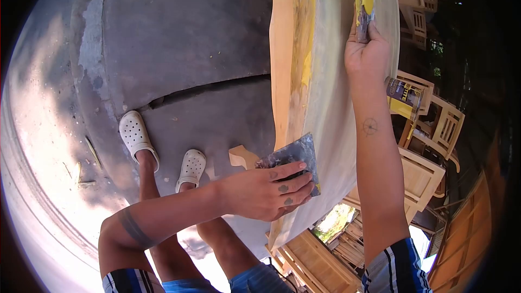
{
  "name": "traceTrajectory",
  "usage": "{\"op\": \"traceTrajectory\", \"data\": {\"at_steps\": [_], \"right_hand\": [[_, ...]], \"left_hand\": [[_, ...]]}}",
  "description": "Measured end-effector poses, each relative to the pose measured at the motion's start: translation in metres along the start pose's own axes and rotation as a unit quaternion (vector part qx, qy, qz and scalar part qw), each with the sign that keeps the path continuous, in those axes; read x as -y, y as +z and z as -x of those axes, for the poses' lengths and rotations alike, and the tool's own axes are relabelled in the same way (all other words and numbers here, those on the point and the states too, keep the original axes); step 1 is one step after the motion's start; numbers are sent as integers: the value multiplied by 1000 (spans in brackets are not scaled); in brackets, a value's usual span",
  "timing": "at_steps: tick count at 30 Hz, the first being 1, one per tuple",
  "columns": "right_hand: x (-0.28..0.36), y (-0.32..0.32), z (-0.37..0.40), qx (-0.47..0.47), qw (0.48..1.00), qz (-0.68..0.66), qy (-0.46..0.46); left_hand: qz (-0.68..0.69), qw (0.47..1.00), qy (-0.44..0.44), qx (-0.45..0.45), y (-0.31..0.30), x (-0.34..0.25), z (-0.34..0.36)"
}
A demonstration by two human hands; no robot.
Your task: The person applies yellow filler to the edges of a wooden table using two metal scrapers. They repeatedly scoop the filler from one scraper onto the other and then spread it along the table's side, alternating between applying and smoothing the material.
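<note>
A long wooden slab (331,108) smeared with yellowish filler runs through the middle of the view. My left hand (268,191) grips a flat metal scraper plate (290,154) against the slab's near edge. My right hand (366,51) holds a second scraper (363,8), loaded with yellow putty, pressed onto the slab's far part.
A can with a yellow-and-dark label (404,97) stands right of the slab, beside my right forearm. Unfinished wooden chairs (434,130) and furniture parts crowd the right side and below. My feet in white clogs (135,135) stand on cracked concrete floor (184,43).
</note>
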State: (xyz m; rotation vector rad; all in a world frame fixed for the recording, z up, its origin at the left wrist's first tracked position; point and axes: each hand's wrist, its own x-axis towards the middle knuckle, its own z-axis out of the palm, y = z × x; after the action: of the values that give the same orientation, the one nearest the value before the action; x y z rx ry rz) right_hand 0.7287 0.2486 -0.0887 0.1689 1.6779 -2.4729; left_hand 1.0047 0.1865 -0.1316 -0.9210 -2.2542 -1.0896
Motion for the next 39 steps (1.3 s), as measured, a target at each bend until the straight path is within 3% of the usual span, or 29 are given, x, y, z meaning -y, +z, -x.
{"op": "traceTrajectory", "data": {"at_steps": [2,4,6,10,15,18,22,24,27,31,36,39], "right_hand": [[1,-13,8,13,999,37,-12],[-1,-13,14,32,997,72,-27],[-3,-11,12,40,994,95,-48],[-7,-12,12,23,989,127,-72],[-8,-14,12,32,988,134,-74],[-6,-19,5,51,988,124,-72],[-7,-17,9,41,985,143,-86],[-8,-11,12,29,985,143,-95],[-8,-11,12,31,984,150,-93],[-7,-17,8,54,981,166,-85],[-8,-13,7,82,978,167,-97],[-8,-20,3,101,979,149,-90]], "left_hand": [[63,983,-113,-130,-24,4,4],[171,902,-304,-253,-44,48,-2],[283,863,-334,-253,-50,96,-1],[317,875,-279,-239,-22,119,-5],[315,876,-250,-267,30,62,10],[325,849,-282,-307,69,9,20],[399,822,-287,-288,76,-38,41],[468,805,-274,-241,64,-34,62],[432,769,-368,-295,25,17,51],[392,801,-289,-349,-2,104,14],[300,884,-284,-218,-29,138,-5],[342,881,-281,-165,-37,113,-5]]}}
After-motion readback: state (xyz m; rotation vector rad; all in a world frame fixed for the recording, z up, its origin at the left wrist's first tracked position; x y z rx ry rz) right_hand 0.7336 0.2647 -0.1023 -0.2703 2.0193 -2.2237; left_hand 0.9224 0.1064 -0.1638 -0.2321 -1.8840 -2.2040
